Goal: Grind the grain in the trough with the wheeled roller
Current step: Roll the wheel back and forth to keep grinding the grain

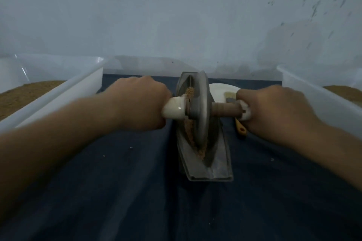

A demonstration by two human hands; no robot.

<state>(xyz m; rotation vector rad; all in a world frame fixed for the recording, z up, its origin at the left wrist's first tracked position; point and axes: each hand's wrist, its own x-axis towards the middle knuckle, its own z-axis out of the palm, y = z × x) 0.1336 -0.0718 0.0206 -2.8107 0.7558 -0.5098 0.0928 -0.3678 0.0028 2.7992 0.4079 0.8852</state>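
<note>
Head view, trough: the grey metal trough (pixel 212 164) lies mid-scene on the dark cloth (pixel 117 182), with its long axis running straight away from the person toward the wall.
Head view, roller: the wheeled roller (pixel 199 103) stands on edge in the groove, and its axle (pixel 225 111) crosses the trough at right angles.
Head view, grain: brown grain (pixel 191 135) lies in the groove along the wheel's left face and just ahead of its near edge.
Head view, left hand: the left hand (pixel 141 101) is wrapped round the white handle end, close against the wheel.
Head view, right hand: the right hand (pixel 274 107) is wrapped round the other end, farther out, with bare axle between it and the wheel.
Head view, what the stroke turns on: the push must probably follow the trough's length. The left hand sits nearer the wheel, so uneven pressure could tip it.
Head view, around: a bin (pixel 58 92) of brown meal stands to the left, and a brush (pixel 241 127) lies by the right hand.
</note>
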